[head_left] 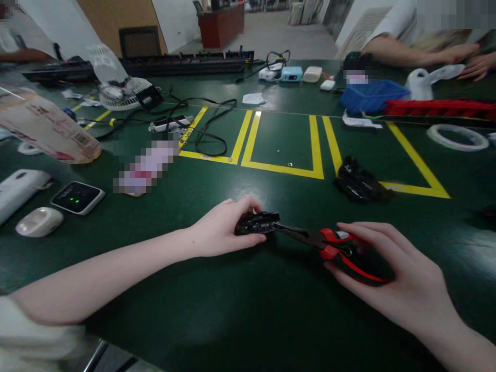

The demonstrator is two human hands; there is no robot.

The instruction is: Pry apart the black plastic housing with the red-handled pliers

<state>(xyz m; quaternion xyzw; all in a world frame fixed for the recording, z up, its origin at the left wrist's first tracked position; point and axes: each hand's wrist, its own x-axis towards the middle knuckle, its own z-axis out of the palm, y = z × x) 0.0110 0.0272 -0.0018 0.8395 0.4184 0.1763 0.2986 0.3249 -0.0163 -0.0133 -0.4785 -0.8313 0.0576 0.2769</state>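
Note:
My left hand (pixel 222 230) is closed round a small black plastic part (pixel 259 223), thumb on the near side and fingers behind it. In my right hand (pixel 403 274) is a pair of long-nose pliers (pixel 329 245) with red and black handles. The pliers' narrow jaws point left and reach the right end of the black part; whether they grip it I cannot tell. Beyond my right hand, a crumpled-looking black piece (pixel 360 182) lies across a corner of yellow tape on the green table (pixel 186 320).
Yellow tape (pixel 284 171) marks several frames on the table. To the left are a bottle (pixel 50 126), a phone (pixel 147 168), a small display device (pixel 77 198) and a white fan (pixel 120 93). A blue bin (pixel 372 95) and tape roll (pixel 457 137) sit right. Another person's arms (pixel 418 51) rest beyond.

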